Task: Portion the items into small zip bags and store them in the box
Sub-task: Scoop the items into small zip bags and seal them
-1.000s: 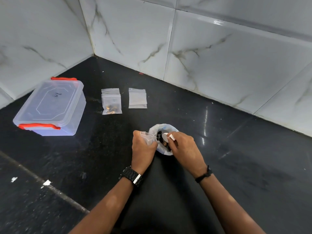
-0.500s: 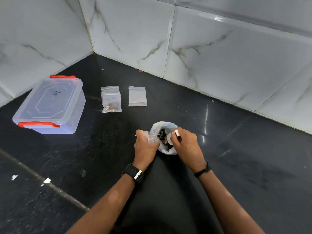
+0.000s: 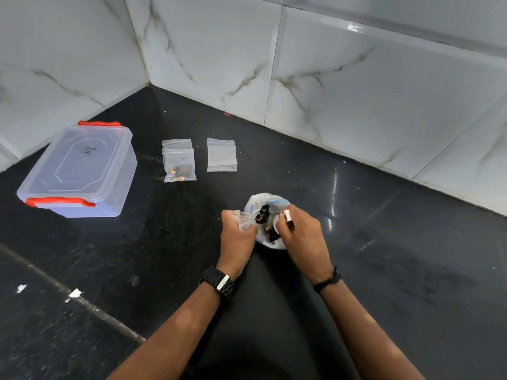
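A white plastic bag [image 3: 258,202] lies open on the black counter, holding dark and brown items [image 3: 262,212]. My left hand [image 3: 236,237] grips a small clear zip bag [image 3: 242,218] at the white bag's left edge. My right hand [image 3: 301,237] holds a small white scoop [image 3: 286,215] whose bowl dips into the white bag. Farther back lie a filled small zip bag [image 3: 179,164] with brown pieces and a stack of empty zip bags [image 3: 221,154]. A clear box [image 3: 79,171] with red latches stands at the left, lid on.
White marble-tiled walls [image 3: 356,86] meet in a corner behind the counter. A pale seam [image 3: 71,293] runs diagonally across the counter at the lower left, with small white scraps beside it.
My right hand has shifted slightly right and pushed the scoop deeper into the white bag. My left hand keeps hold of the small zip bag.
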